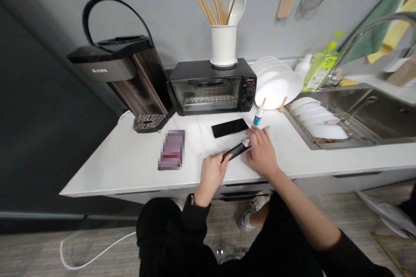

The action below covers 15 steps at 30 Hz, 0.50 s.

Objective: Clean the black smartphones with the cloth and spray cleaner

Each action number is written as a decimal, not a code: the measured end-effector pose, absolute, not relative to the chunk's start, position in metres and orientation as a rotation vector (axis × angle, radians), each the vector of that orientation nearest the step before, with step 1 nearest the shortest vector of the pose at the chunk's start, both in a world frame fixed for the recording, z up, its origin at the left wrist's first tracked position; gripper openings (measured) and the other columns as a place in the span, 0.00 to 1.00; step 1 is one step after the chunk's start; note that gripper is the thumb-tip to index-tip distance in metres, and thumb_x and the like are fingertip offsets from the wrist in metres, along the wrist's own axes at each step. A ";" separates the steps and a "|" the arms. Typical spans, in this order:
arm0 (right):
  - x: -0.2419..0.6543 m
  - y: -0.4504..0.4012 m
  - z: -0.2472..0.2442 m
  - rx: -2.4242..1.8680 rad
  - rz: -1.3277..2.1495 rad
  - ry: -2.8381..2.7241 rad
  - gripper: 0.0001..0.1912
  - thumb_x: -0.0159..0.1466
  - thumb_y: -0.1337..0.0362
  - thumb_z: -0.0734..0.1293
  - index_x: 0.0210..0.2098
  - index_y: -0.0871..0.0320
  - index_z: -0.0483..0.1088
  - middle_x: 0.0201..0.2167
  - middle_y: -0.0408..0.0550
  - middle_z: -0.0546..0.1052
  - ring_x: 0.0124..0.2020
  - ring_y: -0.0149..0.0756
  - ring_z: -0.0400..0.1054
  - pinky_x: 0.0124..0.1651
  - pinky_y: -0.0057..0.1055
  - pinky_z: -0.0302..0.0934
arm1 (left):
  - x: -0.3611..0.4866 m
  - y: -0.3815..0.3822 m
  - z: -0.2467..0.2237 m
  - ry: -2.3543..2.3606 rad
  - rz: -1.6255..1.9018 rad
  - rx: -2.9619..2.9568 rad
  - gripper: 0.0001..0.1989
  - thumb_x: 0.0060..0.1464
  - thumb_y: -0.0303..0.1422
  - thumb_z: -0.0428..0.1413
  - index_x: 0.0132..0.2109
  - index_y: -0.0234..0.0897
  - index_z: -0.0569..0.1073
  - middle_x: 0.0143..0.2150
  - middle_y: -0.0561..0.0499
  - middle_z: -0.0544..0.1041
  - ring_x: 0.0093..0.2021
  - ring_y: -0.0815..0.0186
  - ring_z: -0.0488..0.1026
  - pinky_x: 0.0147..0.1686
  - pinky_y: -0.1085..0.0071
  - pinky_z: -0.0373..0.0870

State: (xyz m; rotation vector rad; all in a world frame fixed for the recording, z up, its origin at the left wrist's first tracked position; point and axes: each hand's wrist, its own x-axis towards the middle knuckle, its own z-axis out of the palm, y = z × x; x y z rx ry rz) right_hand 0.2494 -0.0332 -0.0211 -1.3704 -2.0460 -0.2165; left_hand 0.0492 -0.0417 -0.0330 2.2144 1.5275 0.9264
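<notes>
A knife (pixel 236 151) with a black handle lies slantwise over the white counter, its far end pointing away to the right. My left hand (pixel 212 173) is closed round the near end of the handle. My right hand (pixel 261 152) is curled over the blade part, hiding most of it. A small white patch (pixel 246 141) shows beside the right fingers; whether it is cloth, tissue or blade I cannot tell. Just beyond those fingers stands a small white bottle (pixel 258 115) with a blue label. A black phone (pixel 230 127) lies flat behind the knife.
A pixelated purple flat item (pixel 172 150) lies left on the counter (pixel 113 169). Behind are a water dispenser (pixel 130 78), a toaster oven (pixel 211 91) carrying a chopstick holder (pixel 223 45), and racked plates (pixel 279 88). At right, the sink (pixel 383 117) holds bowls (pixel 316 117).
</notes>
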 end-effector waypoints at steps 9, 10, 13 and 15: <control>0.221 -0.053 -0.024 -1.122 -0.168 -2.276 0.38 0.56 0.75 0.60 0.67 0.67 0.59 0.65 0.63 0.69 0.69 0.52 0.57 0.75 0.54 0.47 | 0.044 -0.041 -0.037 1.524 0.877 2.263 0.10 0.64 0.26 0.55 0.41 0.34 0.83 0.35 0.43 0.85 0.33 0.59 0.82 0.35 0.71 0.71; 0.233 -0.045 -0.024 -1.223 -0.216 -2.199 0.35 0.55 0.75 0.60 0.63 0.66 0.63 0.60 0.64 0.72 0.66 0.54 0.60 0.73 0.56 0.49 | 0.045 -0.041 -0.036 1.508 0.913 2.249 0.10 0.67 0.29 0.55 0.43 0.36 0.83 0.36 0.43 0.86 0.34 0.59 0.82 0.36 0.71 0.71; 0.243 -0.037 -0.024 -1.465 -0.274 -1.959 0.25 0.55 0.75 0.62 0.53 0.65 0.68 0.51 0.65 0.74 0.64 0.60 0.61 0.71 0.63 0.49 | 0.051 -0.041 -0.034 1.472 0.979 2.221 0.12 0.69 0.35 0.55 0.49 0.39 0.83 0.40 0.45 0.86 0.35 0.61 0.82 0.36 0.71 0.70; 0.222 -0.048 -0.025 -1.434 -0.221 -1.960 0.25 0.54 0.73 0.62 0.52 0.66 0.67 0.53 0.66 0.72 0.67 0.62 0.57 0.73 0.63 0.45 | 0.051 -0.039 -0.034 1.491 0.920 2.245 0.11 0.68 0.31 0.55 0.46 0.38 0.83 0.39 0.44 0.86 0.34 0.61 0.82 0.35 0.71 0.69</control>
